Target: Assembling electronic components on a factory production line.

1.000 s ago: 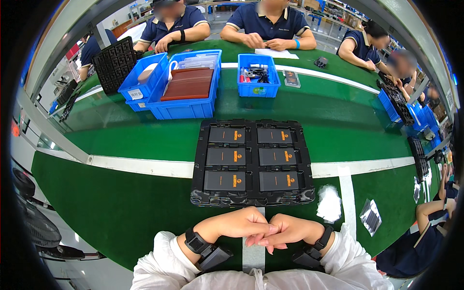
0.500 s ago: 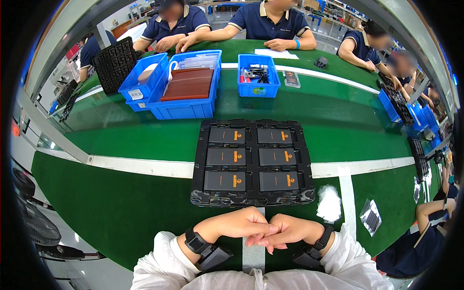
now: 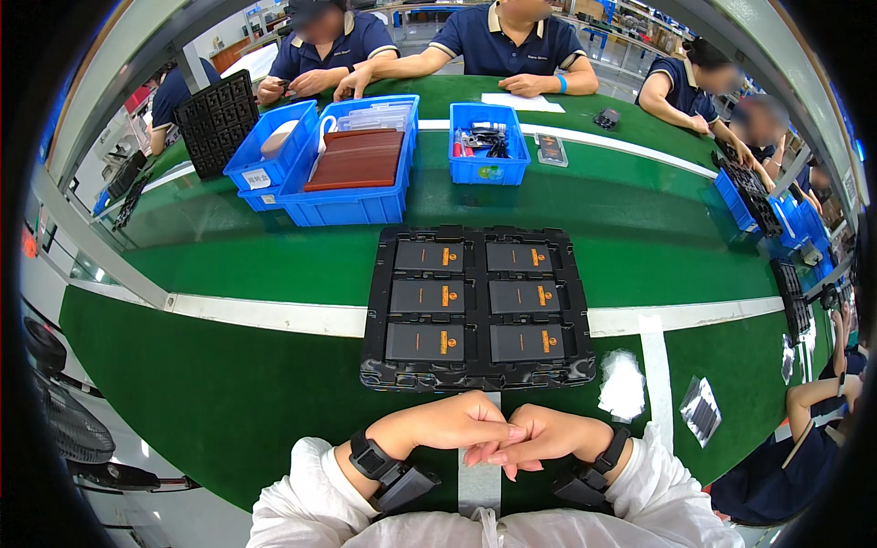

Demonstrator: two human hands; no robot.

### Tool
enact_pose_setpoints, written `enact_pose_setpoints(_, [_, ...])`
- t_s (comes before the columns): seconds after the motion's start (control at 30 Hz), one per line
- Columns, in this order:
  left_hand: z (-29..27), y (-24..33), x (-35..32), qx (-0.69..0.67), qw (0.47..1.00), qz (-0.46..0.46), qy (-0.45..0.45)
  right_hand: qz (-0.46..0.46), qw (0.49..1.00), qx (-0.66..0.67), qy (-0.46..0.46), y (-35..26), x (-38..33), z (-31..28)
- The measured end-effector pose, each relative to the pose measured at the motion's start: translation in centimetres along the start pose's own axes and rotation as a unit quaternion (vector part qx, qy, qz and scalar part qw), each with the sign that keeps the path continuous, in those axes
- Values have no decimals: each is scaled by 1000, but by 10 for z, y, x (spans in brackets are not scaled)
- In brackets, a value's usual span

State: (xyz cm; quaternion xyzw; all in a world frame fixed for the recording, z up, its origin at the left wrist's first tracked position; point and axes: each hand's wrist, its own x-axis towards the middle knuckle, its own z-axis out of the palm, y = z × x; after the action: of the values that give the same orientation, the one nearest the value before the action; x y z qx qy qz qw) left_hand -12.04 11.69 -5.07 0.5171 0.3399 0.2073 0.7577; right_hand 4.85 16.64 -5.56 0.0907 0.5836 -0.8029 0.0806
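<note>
My left hand (image 3: 457,423) and my right hand (image 3: 552,435) rest against each other just in front of a black moulded tray (image 3: 476,306). Their fingers are loosely curled and overlap at the tips, and I see nothing held in them. Some of the fingertips are hidden behind one another. In the tray lie several flat black rectangular packs (image 3: 416,342) with orange marks, set in two columns. Neither hand touches the tray. Each wrist wears a black strap with a small black device.
Clear plastic film (image 3: 622,388) and a silvery bag (image 3: 701,412) lie right of the tray. Beyond stand a blue bin holding a brown stack (image 3: 356,159), a smaller blue bin (image 3: 489,170) of small items, and an upright black tray (image 3: 217,123). Co-workers sit across the green table.
My hands and the tray have stayed put. Across the table, a co-worker at the left has raised their hands, with a small dark item between the fingers.
</note>
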Motion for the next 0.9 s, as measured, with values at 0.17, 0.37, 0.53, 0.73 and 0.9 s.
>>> enact_pose_setpoints(0.17, [0, 0, 0, 1, 1000, -4, -4, -3, 1000, 3, -4, 2, 0, -1])
enact_pose_setpoints(0.37, [-1, -3, 1, 2, 1000, -2, -5, -1, 1000, 8, -5, 2, 0, -1])
enact_pose_setpoints(0.53, [0, 0, 0, -2, 1000, -7, -3, 0, 1000, 7, 3, 2, 0, 0])
enact_pose_setpoints(0.73, [-1, -2, 1, 1, 1000, -3, -3, 3, 1000, 6, 3, 3, 0, 0])
enact_pose_setpoints(0.9, [-1, -2, 0, -1, 1000, -1, -5, 5, 1000, 5, 1, 1, 0, 0])
